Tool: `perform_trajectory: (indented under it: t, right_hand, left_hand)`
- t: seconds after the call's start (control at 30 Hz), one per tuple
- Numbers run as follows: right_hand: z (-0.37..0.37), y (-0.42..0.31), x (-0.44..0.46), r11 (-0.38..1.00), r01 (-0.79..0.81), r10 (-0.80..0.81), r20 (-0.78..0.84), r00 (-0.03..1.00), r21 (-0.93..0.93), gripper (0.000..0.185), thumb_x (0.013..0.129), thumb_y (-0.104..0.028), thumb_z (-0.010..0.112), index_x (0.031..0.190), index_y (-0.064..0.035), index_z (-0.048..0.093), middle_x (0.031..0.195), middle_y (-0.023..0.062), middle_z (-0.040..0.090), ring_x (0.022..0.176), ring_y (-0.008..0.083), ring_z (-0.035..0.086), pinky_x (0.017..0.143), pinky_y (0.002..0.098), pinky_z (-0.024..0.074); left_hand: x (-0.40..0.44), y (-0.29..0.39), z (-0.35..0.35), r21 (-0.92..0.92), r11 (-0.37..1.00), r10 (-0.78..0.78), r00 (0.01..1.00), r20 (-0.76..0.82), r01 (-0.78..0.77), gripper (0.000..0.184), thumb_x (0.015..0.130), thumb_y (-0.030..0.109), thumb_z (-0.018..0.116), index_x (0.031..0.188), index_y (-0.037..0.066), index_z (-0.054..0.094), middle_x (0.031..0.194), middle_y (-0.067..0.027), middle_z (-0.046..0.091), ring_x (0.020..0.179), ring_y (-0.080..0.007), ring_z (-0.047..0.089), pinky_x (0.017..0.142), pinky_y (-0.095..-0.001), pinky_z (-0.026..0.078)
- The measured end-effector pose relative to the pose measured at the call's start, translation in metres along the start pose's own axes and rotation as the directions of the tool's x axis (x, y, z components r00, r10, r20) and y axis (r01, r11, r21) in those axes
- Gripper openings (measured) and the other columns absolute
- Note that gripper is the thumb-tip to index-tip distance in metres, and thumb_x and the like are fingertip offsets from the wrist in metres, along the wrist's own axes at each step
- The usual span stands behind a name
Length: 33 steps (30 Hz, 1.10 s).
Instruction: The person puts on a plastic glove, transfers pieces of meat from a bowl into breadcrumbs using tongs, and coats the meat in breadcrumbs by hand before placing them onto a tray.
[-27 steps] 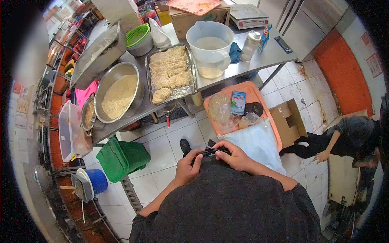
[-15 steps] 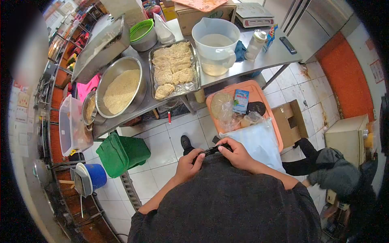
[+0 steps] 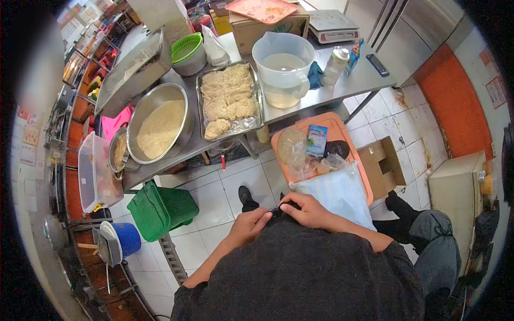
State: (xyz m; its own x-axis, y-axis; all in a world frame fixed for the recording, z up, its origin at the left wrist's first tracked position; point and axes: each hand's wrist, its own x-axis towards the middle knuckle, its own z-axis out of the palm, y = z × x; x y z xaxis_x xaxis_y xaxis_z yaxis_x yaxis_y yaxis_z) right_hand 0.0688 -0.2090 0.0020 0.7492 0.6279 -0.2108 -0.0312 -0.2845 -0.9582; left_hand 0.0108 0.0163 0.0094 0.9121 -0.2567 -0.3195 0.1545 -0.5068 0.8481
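At the front of my dark clothing (image 3: 300, 273), my left hand (image 3: 248, 223) and my right hand (image 3: 309, 211) come together, almost meeting. Each is closed, thumb and fingers pinching a black strap (image 3: 275, 212) at waist height. Part of the strap is hidden by the fingers, so I cannot tell whether it is knotted. Beyond my hands, on the metal table (image 3: 350, 88), stand a tray of breaded pieces (image 3: 229, 99), a large bowl of crumbs (image 3: 160, 128) and a clear plastic jug (image 3: 282, 69) partly filled with liquid.
An orange lidded bin (image 3: 278, 140) holding bags stands right of my feet, beside an open cardboard box (image 3: 388, 163). To the left are a green bin (image 3: 160, 208) and a blue bucket (image 3: 128, 239). Another person's grey-clad leg (image 3: 436, 246) is close on my right.
My hands have drawn slightly closer together and lower, still on the black strap. The person at my right has straightened from a bent posture, leaving mostly the legs in view.
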Motion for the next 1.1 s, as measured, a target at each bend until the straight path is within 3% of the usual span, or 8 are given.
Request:
perform_trajectory:
  t: [0.27,0.33,0.5,0.6,0.63,0.83,0.97,1.1]
  right_hand:
    - [0.001,0.001,0.02,0.986,-0.166,0.161,0.192,0.968,0.012,0.03,0.096,-0.032,0.058,0.109,-0.0048,0.062,0.099,0.0106,0.067,0.095,0.0181,0.061,0.086,0.0338,0.0469]
    - [-0.003,0.004,0.031,0.993,0.069,-0.047,0.213,0.976,-0.097,0.037,0.097,-0.037,0.056,0.114,-0.0042,0.063,0.1,0.0121,0.067,0.096,0.0197,0.062,0.088,0.0344,0.0469]
    - [-0.066,0.011,0.076,0.993,-0.071,0.057,-0.146,0.988,-0.098,0.033,0.095,-0.029,0.057,0.115,-0.0024,0.062,0.104,0.0119,0.064,0.096,0.0197,0.06,0.085,0.0334,0.0475]
    - [-0.157,0.032,0.114,0.959,0.085,-0.233,-0.579,0.781,-0.271,0.026,0.092,-0.021,0.063,0.112,-0.0042,0.06,0.104,0.0043,0.062,0.092,0.0136,0.057,0.084,0.029,0.0471]
    - [-0.19,0.031,0.128,0.99,0.033,-0.121,-0.686,0.718,-0.14,0.029,0.091,-0.023,0.063,0.111,-0.0036,0.062,0.106,0.009,0.063,0.092,0.019,0.059,0.083,0.0335,0.0479]
    - [-0.345,0.001,0.212,0.749,-0.334,-0.426,-0.802,0.42,-0.573,0.052,0.079,-0.033,0.071,0.124,-0.012,0.056,0.124,0.0151,0.055,0.107,0.0328,0.057,0.094,0.0417,0.0461]
    - [-0.373,0.024,0.246,0.511,-0.581,-0.382,-0.773,0.507,-0.634,0.061,0.076,-0.035,0.074,0.129,-0.0175,0.051,0.133,0.0133,0.046,0.11,0.0373,0.056,0.096,0.0451,0.0458]
    - [-0.35,0.018,0.232,0.703,-0.514,-0.199,-0.83,0.522,-0.492,0.057,0.071,-0.025,0.081,0.12,-0.0159,0.054,0.127,0.0159,0.046,0.108,0.0372,0.058,0.091,0.0446,0.0484]
  left_hand:
    - [0.005,-0.023,0.003,-0.138,0.988,-0.076,0.997,-0.033,0.071,0.037,0.098,0.036,0.055,0.09,0.0,0.059,0.073,-0.0144,0.06,0.067,-0.0226,0.057,0.063,-0.0352,0.045]
    - [0.006,-0.029,-0.005,-0.125,0.986,-0.104,0.994,0.031,0.107,0.037,0.096,0.038,0.058,0.096,0.001,0.062,0.075,-0.0108,0.061,0.069,-0.0187,0.058,0.064,-0.0335,0.045]
    - [-0.007,-0.029,-0.05,-0.255,0.942,-0.179,0.97,0.165,0.218,0.039,0.095,0.038,0.059,0.109,0.003,0.064,0.079,-0.0053,0.065,0.072,-0.014,0.06,0.066,-0.0307,0.047]
    - [-0.014,-0.049,-0.072,-0.428,0.823,-0.34,0.927,0.157,0.374,0.038,0.096,0.039,0.058,0.113,0.005,0.063,0.08,-0.0031,0.066,0.072,-0.0127,0.06,0.068,-0.03,0.049]
    - [-0.014,-0.075,-0.076,-0.321,0.863,-0.389,0.919,0.068,0.39,0.038,0.097,0.039,0.055,0.112,0.006,0.064,0.081,-0.0072,0.068,0.073,-0.0178,0.064,0.07,-0.0318,0.05]
    - [-0.042,-0.184,-0.087,0.323,0.786,-0.46,0.847,-0.266,0.528,0.047,0.095,0.049,0.05,0.107,0.007,0.066,0.097,-0.0181,0.07,0.093,-0.0362,0.066,0.079,-0.0433,0.051]
    - [-0.075,-0.266,-0.067,0.296,0.726,-0.619,0.777,-0.112,0.621,0.052,0.091,0.055,0.051,0.108,0.009,0.068,0.104,-0.0209,0.068,0.103,-0.0386,0.063,0.089,-0.0462,0.049]
    - [-0.122,-0.356,-0.044,0.273,0.726,-0.665,0.745,0.046,0.631,0.056,0.088,0.056,0.056,0.108,0.005,0.069,0.104,-0.0217,0.068,0.105,-0.0394,0.062,0.092,-0.0438,0.049]
